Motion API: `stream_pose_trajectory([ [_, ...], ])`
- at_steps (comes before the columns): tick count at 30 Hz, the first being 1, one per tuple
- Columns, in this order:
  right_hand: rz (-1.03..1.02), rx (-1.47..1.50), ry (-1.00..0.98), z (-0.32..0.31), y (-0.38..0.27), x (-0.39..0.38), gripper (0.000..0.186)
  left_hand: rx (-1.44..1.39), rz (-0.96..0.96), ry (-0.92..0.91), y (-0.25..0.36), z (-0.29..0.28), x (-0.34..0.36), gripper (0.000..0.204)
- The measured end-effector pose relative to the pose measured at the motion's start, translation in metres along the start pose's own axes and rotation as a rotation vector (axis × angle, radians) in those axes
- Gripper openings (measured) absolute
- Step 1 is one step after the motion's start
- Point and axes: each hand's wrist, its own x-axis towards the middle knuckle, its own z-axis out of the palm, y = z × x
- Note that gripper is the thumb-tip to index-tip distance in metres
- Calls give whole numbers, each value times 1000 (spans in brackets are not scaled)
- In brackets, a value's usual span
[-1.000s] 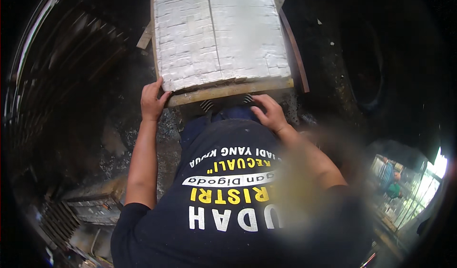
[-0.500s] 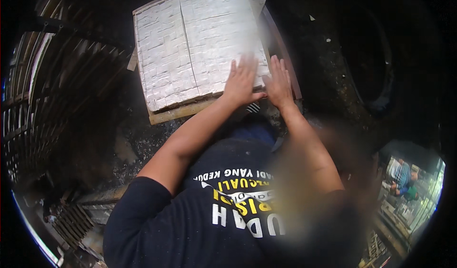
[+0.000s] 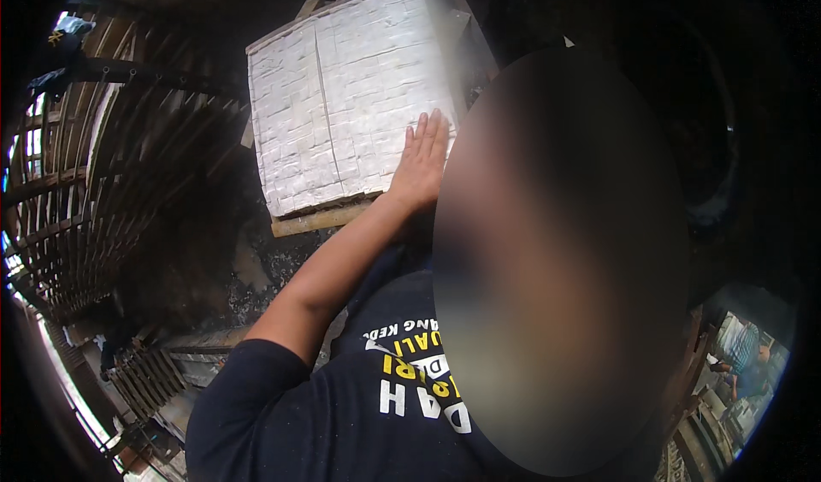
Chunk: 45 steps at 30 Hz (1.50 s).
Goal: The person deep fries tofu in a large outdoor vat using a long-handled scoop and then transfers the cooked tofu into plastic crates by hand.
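A broad white slab [image 3: 342,106], its top marked with a basket-weave pattern and a long seam, lies on a wooden board [image 3: 312,223]. I cannot tell what it is made of. My left hand [image 3: 421,159] is flat with fingers stretched out, at the slab's near right corner, and holds nothing. A large blurred oval covers the right part of the view. In it only a skin-coloured smear shows where my right arm is, and my right hand and its fingers cannot be made out.
Wooden slats [image 3: 103,183] line the left side. Below them stands a slatted wooden rack [image 3: 145,379]. A dark round rim [image 3: 731,153] curves at the far right. Another person in a checked shirt [image 3: 740,345] is at the lower right, near wooden pieces.
The view has shifted, so the slab sits a little lower. My left hand stays flat near the same corner. My right hand, open beside it before, is now hidden by the blur.
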Motion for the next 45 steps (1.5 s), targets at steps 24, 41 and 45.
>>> stream_pose_trajectory([
  [24,-415,-2013,-282,24,53,-7,110,1,-12,10,-64,-25,-65,108],
  [41,-371,-1613,-359,46,66,-4,122,-78,29,84,-73,-69,-84,113],
  [45,-441,-2044,-243,45,82,-4,122,-18,102,52,-88,-65,-84,108],
])
